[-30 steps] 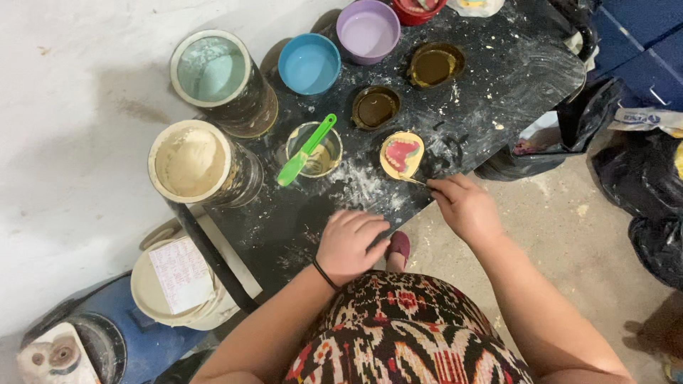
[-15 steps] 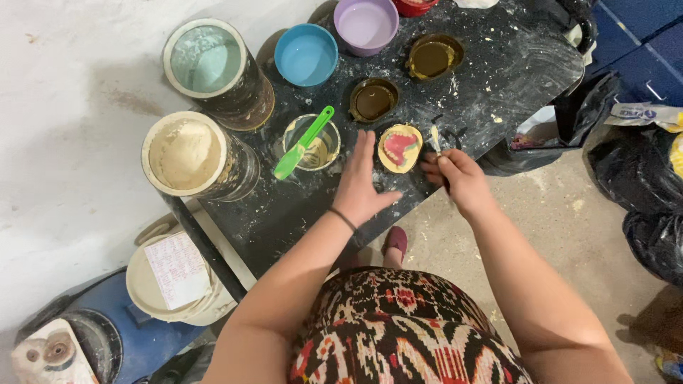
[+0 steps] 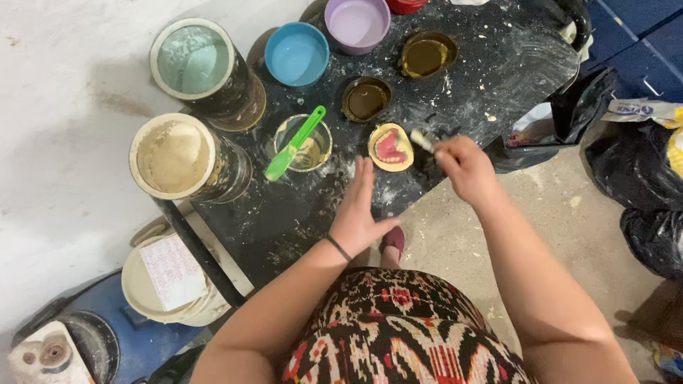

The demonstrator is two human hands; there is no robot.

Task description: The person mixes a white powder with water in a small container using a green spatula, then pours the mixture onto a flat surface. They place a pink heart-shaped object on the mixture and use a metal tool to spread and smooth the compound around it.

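Observation:
A yellow dental mould with pink wax point(image 3: 390, 147) lies on the dusty black table point(image 3: 491, 71). My right hand point(image 3: 462, 168) is closed around a small pale-tipped tool point(image 3: 421, 140), whose tip is just right of the mould. My left hand point(image 3: 358, 209) rests flat on the table with fingers stretched, just below and left of the mould, holding nothing. A glass cup with a green spatula point(image 3: 294, 144) stands left of the mould.
Two large powder-filled tubs point(image 3: 175, 156) point(image 3: 193, 60) stand at the table's left. A blue bowl point(image 3: 297, 54), a purple bowl point(image 3: 357, 23) and two dark brass-coloured dishes point(image 3: 366, 99) point(image 3: 425, 55) sit at the back. Black bags point(image 3: 640, 171) lie on the floor at right.
My left hand went up beside the mould, then came back down flat on the table. My right hand lifted from the table edge to the mould's right side.

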